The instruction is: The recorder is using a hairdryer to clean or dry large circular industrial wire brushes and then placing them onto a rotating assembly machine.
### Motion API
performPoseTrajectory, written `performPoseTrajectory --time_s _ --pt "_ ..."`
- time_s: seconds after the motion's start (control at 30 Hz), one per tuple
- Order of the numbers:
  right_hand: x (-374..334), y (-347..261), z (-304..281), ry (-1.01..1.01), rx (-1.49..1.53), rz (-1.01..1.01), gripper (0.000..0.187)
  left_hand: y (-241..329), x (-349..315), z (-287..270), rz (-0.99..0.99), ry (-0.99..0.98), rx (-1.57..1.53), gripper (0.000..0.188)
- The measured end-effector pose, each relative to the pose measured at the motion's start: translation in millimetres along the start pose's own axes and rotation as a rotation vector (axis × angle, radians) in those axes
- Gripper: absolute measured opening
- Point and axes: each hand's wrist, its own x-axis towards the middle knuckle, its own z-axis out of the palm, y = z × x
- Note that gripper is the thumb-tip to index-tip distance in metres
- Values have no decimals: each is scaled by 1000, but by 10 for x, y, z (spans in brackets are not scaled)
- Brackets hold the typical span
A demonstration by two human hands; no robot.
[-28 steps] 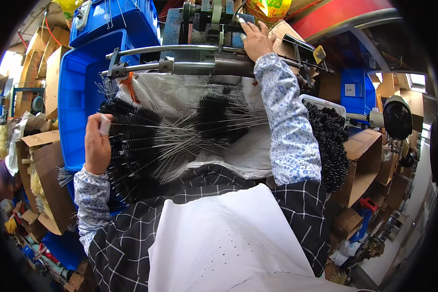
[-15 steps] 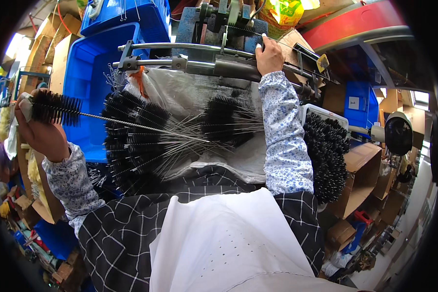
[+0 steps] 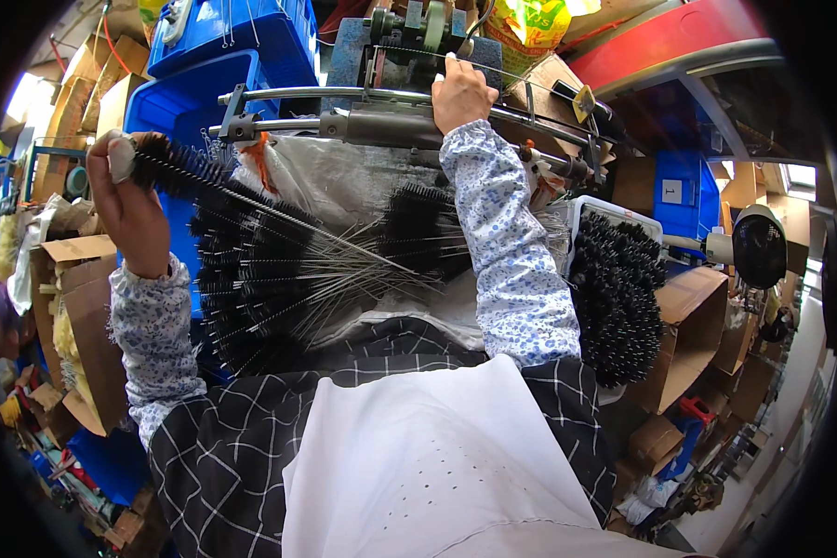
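My left hand (image 3: 138, 214), with a white wrap on a fingertip, pinches the tip of a tube brush (image 3: 172, 167) with black bristles. The brush's twisted wire stem slants down to the right over a pile of similar brushes (image 3: 242, 288) at my lap. My right hand (image 3: 462, 98) is closed at the far side, its fingertips on a thin twisted wire (image 3: 409, 51) stretched across the machine (image 3: 344, 65). Just below that hand run the machine's metal bars (image 3: 293, 126). A smaller bunch of brushes (image 3: 417, 228) lies left of my right sleeve.
Blue plastic bins (image 3: 242, 42) stand at the far left. To the right, a white-rimmed crate (image 3: 656, 226) is packed with black brushes. Beyond it are a cardboard box (image 3: 693, 316) and a black round-headed fixture (image 3: 760, 246). Cardboard boxes (image 3: 84, 325) also stand at left.
My left hand has moved right and slightly up, bringing the brush over the pile. My right hand has shifted left along the machine and the wire.
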Motion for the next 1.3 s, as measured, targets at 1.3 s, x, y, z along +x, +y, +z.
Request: performPoseTrajectory --time_s 1.3 --pt "-6 599 -288 96 -45 -141 25 -583 -521 -120 -222 -1029 579 18"
